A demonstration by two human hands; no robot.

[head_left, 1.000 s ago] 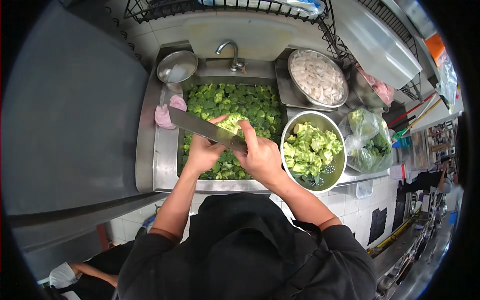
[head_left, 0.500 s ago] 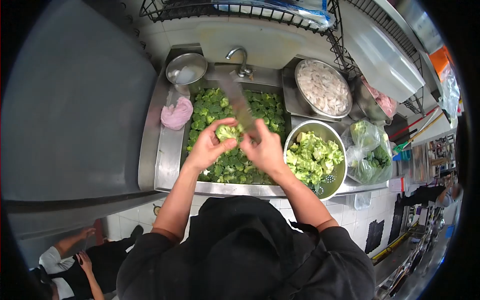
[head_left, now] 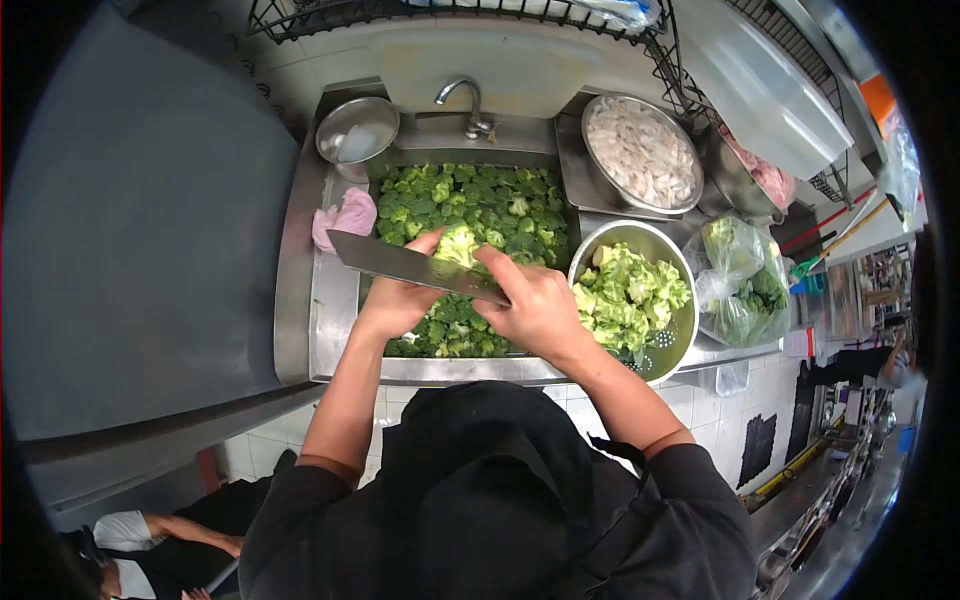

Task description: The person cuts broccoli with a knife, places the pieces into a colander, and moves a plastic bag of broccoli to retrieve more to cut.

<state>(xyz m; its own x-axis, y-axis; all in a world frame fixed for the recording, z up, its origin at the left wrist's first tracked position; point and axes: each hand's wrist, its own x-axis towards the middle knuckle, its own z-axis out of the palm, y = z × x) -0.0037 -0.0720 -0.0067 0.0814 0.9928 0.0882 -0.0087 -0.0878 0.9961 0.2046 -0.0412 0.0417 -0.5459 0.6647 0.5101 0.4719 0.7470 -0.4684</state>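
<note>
My left hand holds a pale green broccoli piece over the sink, its fingers partly hidden behind the blade. The handle of a wide-bladed knife is gripped in my right hand, and the blade points left across my left hand, just below the broccoli piece. My right forefinger reaches to the broccoli piece. Beneath both hands, the sink is full of cut broccoli florets. A metal colander with light green broccoli pieces stands right of my right hand.
A pink cloth and a metal pot lie left of the faucet. At the right are a bowl of pale sliced food and a plastic bag of broccoli. Another person is at the lower left.
The knife has swung from pointing up and away to lying leftward across my left hand. The other person at the lower left has shifted their arms.
</note>
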